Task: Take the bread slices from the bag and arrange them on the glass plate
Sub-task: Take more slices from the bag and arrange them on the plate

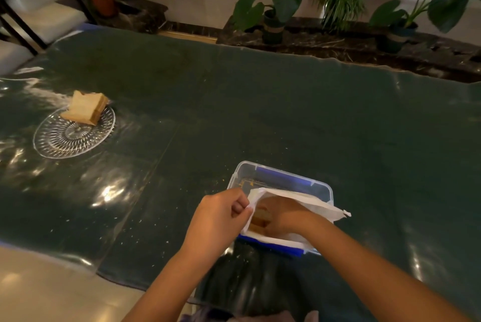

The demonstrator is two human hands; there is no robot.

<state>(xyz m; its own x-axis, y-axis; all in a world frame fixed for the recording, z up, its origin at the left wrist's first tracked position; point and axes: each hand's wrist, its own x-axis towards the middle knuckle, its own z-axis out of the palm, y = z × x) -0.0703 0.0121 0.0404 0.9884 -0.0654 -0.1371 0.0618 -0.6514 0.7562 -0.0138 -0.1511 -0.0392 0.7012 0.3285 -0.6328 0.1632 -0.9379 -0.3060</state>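
Note:
A white plastic bag (307,203) lies in a clear container (279,174) near the table's front. My left hand (221,213) pinches the bag's left edge and holds its mouth apart. My right hand (282,216) is inside the bag, fingers on a bread slice (261,217) that shows at the opening. A cut-glass plate (59,140) sits far to the left. A small stack of bread slices (86,108) rests on its far rim.
The table (260,113) is covered with a dark green sheet under shiny clear plastic, with crumbs scattered near the front. Potted plants (276,6) line a dark ledge behind the table. A chair (39,9) stands at the far left.

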